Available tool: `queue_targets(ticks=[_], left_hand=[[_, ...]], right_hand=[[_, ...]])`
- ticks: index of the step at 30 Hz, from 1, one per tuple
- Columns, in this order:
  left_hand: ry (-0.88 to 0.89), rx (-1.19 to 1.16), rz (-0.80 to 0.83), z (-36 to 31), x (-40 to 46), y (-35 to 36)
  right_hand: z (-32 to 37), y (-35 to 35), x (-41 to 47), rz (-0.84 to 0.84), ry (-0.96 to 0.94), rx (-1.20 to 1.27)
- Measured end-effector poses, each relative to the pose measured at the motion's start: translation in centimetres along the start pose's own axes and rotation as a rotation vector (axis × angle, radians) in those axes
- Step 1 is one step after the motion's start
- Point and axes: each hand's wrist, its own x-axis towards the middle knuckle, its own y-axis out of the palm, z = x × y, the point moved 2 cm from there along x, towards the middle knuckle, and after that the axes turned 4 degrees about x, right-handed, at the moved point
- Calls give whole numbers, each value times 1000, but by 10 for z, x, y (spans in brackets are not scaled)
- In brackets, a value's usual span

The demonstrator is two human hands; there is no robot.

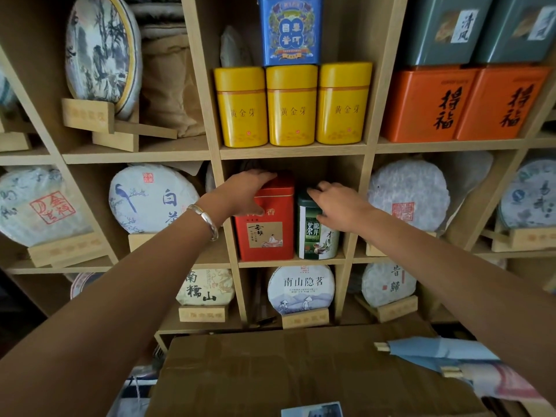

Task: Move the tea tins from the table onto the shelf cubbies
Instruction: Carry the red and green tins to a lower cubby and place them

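Left grip (246,191) clasps red tin (266,224); right grip (337,206) clasps green tin (316,233).

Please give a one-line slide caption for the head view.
Left hand on red tea tin, right hand on green tea tin, in one shelf cubby.

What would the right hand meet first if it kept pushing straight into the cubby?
The right hand already rests on the green tea tin; past it, probably the cubby's dark back panel, though depth is unclear.
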Motion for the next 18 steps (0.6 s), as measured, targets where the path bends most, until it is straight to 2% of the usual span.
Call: queue_targets(ticks=[18], left_hand=[[10, -7, 7, 0, 0, -1]], right_hand=[[3, 3, -1, 8, 27, 46]])
